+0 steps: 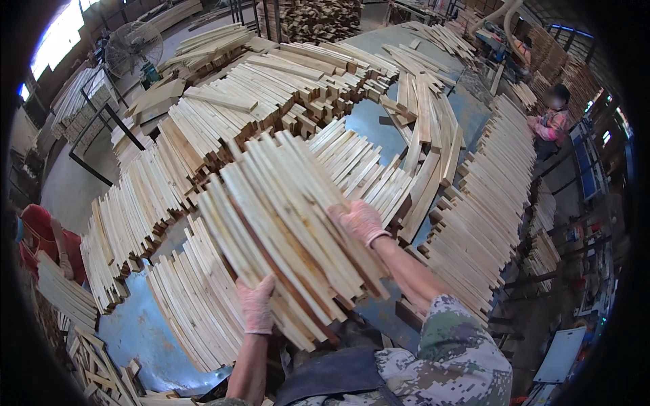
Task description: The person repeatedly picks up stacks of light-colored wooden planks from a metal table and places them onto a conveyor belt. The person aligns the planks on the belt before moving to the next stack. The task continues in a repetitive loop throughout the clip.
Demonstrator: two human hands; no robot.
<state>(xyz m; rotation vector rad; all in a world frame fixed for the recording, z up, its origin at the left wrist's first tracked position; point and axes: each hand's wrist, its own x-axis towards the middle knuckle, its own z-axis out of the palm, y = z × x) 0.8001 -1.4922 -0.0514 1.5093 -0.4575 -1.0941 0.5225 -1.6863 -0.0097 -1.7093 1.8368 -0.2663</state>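
A camouflage sleeve (464, 355) is seen closest; wooden slats (281, 216) are clasped side by side between the left hand (256, 306) and right hand (362, 222), above a blue table (139, 321). Several rows (484, 203) appear already lined up; this batch is judged not yet placed. A fan (135, 49) is seen beyond the workshop floor (57, 179).

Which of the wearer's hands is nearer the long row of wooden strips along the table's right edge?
Right. The right hand is on the right side of the held strips, toward that row; the left hand, on their left side, is farther away.
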